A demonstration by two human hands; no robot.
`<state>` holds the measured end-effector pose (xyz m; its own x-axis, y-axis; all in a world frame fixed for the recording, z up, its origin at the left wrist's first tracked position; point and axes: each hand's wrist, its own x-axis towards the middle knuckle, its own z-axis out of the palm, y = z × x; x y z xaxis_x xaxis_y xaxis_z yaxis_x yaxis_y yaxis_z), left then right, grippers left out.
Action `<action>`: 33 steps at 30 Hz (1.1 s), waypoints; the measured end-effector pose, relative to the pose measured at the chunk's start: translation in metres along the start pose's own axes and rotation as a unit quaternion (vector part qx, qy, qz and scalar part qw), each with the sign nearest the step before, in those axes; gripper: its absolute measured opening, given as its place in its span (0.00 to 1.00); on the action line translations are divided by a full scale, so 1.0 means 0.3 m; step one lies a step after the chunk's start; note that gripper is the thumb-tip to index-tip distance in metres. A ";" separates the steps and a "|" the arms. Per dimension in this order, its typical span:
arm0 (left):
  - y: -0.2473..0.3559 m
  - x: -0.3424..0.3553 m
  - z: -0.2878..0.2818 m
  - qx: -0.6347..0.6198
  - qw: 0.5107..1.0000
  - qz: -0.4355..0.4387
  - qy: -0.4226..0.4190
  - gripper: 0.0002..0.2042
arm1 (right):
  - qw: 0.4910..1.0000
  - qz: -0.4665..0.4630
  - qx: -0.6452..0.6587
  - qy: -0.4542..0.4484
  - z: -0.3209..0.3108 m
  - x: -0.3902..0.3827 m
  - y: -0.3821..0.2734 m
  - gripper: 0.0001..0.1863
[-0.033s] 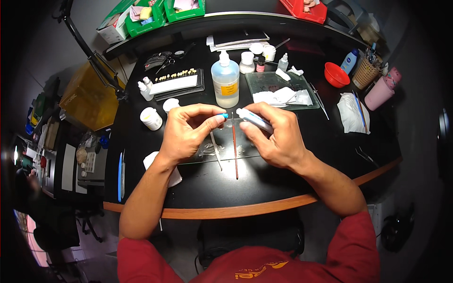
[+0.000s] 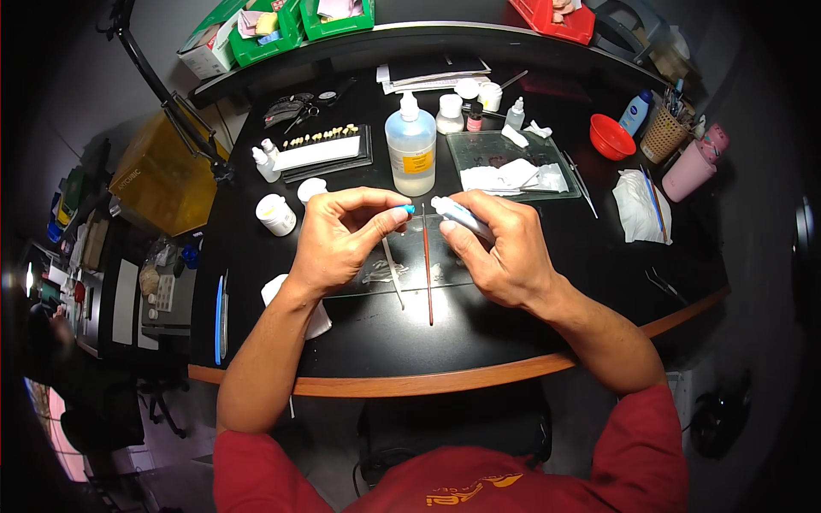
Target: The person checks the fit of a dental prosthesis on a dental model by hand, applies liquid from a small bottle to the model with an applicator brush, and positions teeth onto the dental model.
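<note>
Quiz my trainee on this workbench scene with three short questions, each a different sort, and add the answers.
1. Which hand holds the small blue cap, and which the slim white tube?
2. True or false: the round red bowl stands right of the tall translucent bottle.
3. What lies on the rectangular greenish glass slab: A, scissors; B, white paper sheets; C, a pink cup?

Key: 1. Bare left hand, cap; bare right hand, tube. 2. True. 3. B.

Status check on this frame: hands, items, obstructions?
Left hand pinching small blue cap. Right hand gripping white tube, apart from cap. Red-handled brush underneath; gap looks unobstructed.
</note>
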<state>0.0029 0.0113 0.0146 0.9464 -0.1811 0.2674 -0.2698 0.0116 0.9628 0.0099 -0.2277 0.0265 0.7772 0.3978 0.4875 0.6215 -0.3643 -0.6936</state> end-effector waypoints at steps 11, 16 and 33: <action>0.024 0.000 -0.009 0.038 0.998 -0.027 -0.038 0.07 | 0.997 -0.047 -0.056 -0.019 0.020 -0.013 0.024 0.13; 0.024 -0.005 -0.019 0.084 0.994 -0.041 -0.051 0.06 | 0.979 -0.072 -0.182 -0.057 -0.009 -0.004 -0.002 0.16; 0.057 -0.014 -0.007 0.349 0.899 0.263 0.005 0.27 | 0.961 0.098 0.256 -0.044 -0.273 0.114 0.082 0.11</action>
<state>-0.0054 0.0142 0.0300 0.6551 -0.3228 0.6831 -0.7238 -0.5274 0.4449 0.0597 -0.2920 0.0697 0.8484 0.4426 0.2904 0.3173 0.0139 -0.9482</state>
